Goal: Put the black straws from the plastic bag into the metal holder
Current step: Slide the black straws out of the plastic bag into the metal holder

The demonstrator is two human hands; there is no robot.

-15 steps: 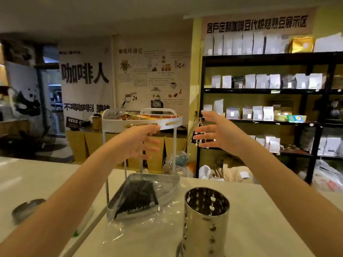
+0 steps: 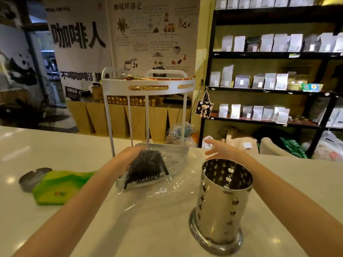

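A bundle of black straws (image 2: 146,166) lies inside a clear plastic bag (image 2: 167,184), partly resting on the bottom tray of a white two-tier rack (image 2: 178,151). My left hand (image 2: 128,154) is down at the far left end of the bundle, touching the bag; its fingers are hidden behind the straws. My right hand (image 2: 220,150) hovers with fingers spread just behind the perforated metal holder (image 2: 222,203), which stands upright on the counter to the right of the bag and looks empty.
A green packet (image 2: 61,186) and a dark grey pouch (image 2: 31,178) lie on the white counter (image 2: 46,151) at left. The rack's top tray (image 2: 148,86) holds colourful items. Shelves with white bags (image 2: 269,80) stand beyond the counter at right.
Both hands have come down from the rack's top tray: the left to the straw bag, the right to behind the metal holder. The camera has tilted down and closer.
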